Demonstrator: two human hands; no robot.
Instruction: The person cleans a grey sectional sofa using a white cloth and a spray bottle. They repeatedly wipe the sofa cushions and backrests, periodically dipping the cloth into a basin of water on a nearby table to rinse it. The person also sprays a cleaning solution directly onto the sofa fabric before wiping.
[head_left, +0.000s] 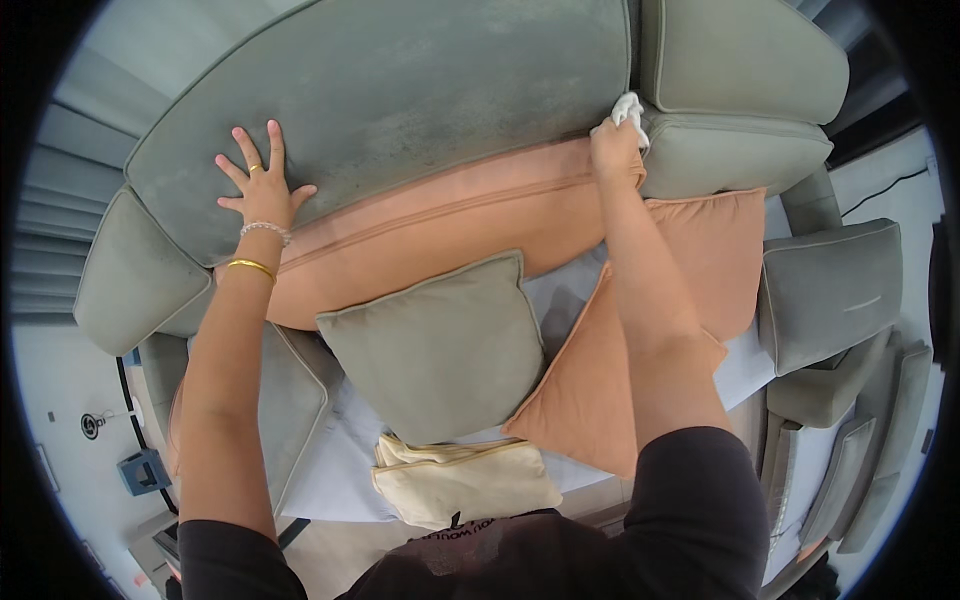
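My left hand (262, 180) rests flat with its fingers spread on a large grey-green sofa back cushion (420, 82). A white cloth (630, 116) is bunched in my right hand (615, 150), at the right end of that cushion, beside the gap to a smaller cushion section (735, 150). Just below both hands runs a long peach cushion (450, 210) with a piped seam. Faint darker and lighter patches mark the grey-green surface between my hands.
A grey-green throw pillow (442, 345), peach pillows (585, 405) and a folded cream cloth (465, 480) lie on the pale seat cover (345, 480). At right stands another grey cushion (832, 292). Grey curtains (60, 217) hang at left, near a blue box (144, 472).
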